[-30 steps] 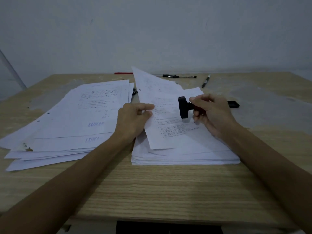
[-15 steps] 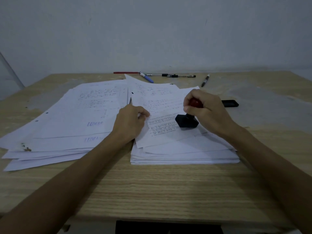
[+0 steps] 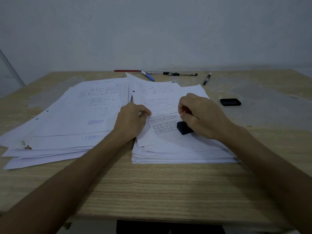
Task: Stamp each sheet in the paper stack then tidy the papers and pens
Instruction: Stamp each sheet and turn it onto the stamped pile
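Plain grey wall behind a wooden counter (image 3: 152,191). On the right, paper stack (image 3: 185,156), top sheet (image 3: 162,105) askew. Right hand (image 3: 200,115) clenched around the stamp (image 3: 184,128), black base pressed on that sheet. Left hand (image 3: 131,120) pinching the sheet's left edge. At left, fanned pile of stamped papers (image 3: 67,119) with blue marks. Along the far edge, pens (image 3: 168,74); black ink pad (image 3: 230,102) at right.

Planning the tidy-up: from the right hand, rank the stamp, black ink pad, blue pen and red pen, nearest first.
From the right hand:
1. Stamp, in its grip, on the sheet.
2. Ink pad, to its right.
3. Blue pen, far, left of it.
4. Red pen, farthest, far left.
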